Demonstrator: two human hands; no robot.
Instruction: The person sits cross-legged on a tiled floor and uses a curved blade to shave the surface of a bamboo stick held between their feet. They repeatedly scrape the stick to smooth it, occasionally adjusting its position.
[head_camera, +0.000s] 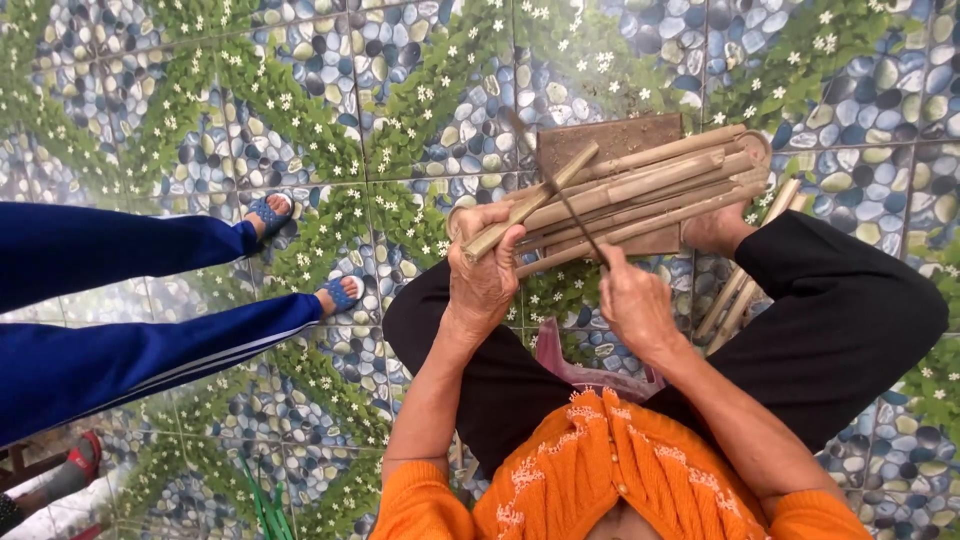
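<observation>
Left hand (483, 272) fingers clamp one bamboo stick (528, 203); right hand (632, 300) fingers pinch thin knife blade (572, 205) against it. Risk: blade slips toward left thumb; bamboo bundle (650, 190) rolls off wooden block (610, 140).

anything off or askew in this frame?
Mostly tidy. One bamboo stick in the left hand lies angled across the stick bundle. A few loose sticks lie on the floor by the knee. No visible damage.
</observation>
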